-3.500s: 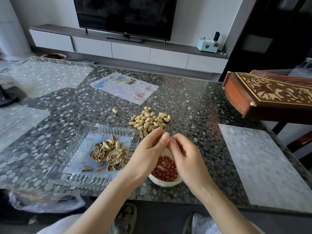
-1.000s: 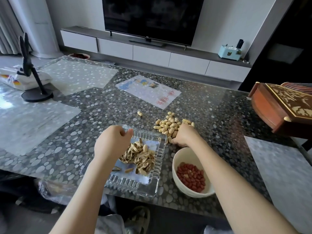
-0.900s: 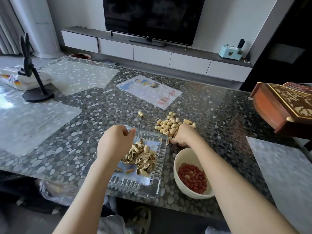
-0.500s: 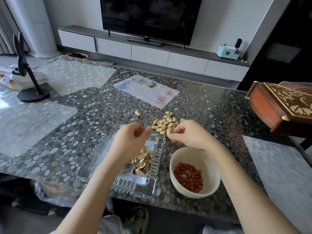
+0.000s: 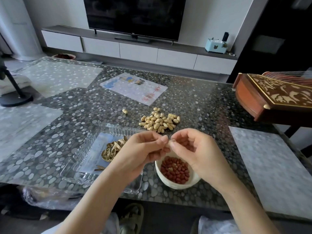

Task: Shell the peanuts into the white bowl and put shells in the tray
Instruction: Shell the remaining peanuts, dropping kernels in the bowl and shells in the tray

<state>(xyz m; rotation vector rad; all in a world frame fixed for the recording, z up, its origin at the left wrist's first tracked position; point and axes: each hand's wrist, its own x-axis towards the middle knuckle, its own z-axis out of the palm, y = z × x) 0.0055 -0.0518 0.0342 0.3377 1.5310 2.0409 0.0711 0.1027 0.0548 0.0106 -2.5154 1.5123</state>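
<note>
2 hands pinch peanut above white bowl.

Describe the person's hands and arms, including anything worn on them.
The left hand and the right hand are bare: no gloves, rings, watch or bracelet in view. The left forearm and right forearm are bare too, with no sleeve showing. The visible nails look short and unpainted.

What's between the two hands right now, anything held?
In the head view, a peanut, mostly hidden: the left hand and right hand both pinch it by the fingertips, over the white bowl.
</note>
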